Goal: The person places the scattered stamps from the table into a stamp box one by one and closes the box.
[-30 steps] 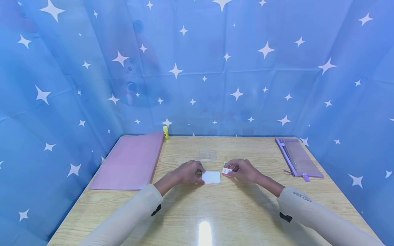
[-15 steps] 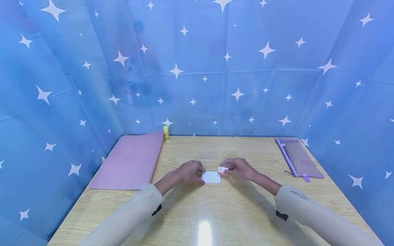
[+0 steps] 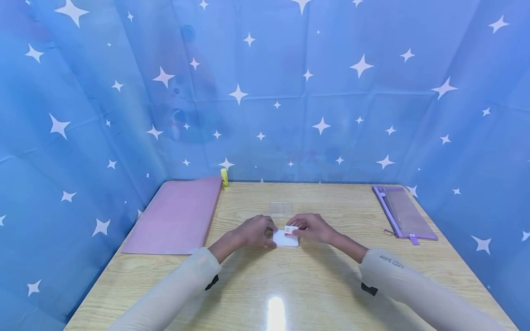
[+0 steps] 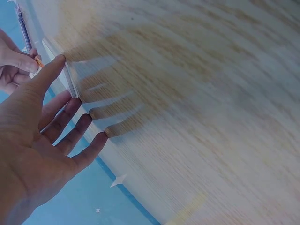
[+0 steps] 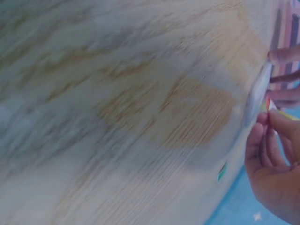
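At the middle of the table in the head view lies a flat, rounded white rectangular case [image 3: 283, 241]. My left hand [image 3: 255, 231] grips its left end, thumb on the near side and fingertips on the far side; in the left wrist view the case [image 4: 71, 79] shows edge-on between them. My right hand [image 3: 313, 228] pinches a small white card-like piece [image 3: 289, 230] with a red lower edge and a dark mark, over the case's upper right part. In the right wrist view, a small green piece [image 5: 222, 172] lies on the table near my right hand [image 5: 274, 159].
A clear plastic lid-like rectangle [image 3: 279, 208] lies just behind the case. A large pink folder [image 3: 174, 218] covers the left side, with a yellow glue stick [image 3: 224, 177] standing by its far corner. A purple zip pouch [image 3: 403, 212] lies at the right edge.
My right hand has moved left, carrying the small white piece from beside the case to over it. The left hand has stayed at the case's left end.
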{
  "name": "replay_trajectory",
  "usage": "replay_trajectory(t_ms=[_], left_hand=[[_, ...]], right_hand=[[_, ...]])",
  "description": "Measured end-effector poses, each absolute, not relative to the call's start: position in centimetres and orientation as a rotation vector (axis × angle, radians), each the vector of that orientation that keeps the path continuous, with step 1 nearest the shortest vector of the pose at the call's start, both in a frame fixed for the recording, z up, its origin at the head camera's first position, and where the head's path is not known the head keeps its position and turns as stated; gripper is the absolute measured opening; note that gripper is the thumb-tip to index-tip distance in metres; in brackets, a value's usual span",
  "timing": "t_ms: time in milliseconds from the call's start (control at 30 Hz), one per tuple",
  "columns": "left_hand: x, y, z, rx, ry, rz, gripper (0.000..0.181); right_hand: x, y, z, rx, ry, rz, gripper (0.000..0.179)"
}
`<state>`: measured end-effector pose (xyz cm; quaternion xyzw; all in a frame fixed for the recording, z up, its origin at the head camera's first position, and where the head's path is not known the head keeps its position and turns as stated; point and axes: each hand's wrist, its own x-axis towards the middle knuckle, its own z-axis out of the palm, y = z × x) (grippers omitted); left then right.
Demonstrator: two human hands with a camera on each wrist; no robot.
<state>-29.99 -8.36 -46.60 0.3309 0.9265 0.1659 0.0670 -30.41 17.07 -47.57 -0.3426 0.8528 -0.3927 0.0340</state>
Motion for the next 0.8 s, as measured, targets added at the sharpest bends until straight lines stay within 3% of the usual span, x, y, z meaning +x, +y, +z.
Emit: replay_trajectory(t_ms=[800], left_hand=[[-30.2, -8.5, -47.0, 1.027, 2.798, 0.510, 0.045]], right_hand=[[-30.0, 14.2, -49.0, -0.933, 2.621, -1.170, 0.021]])
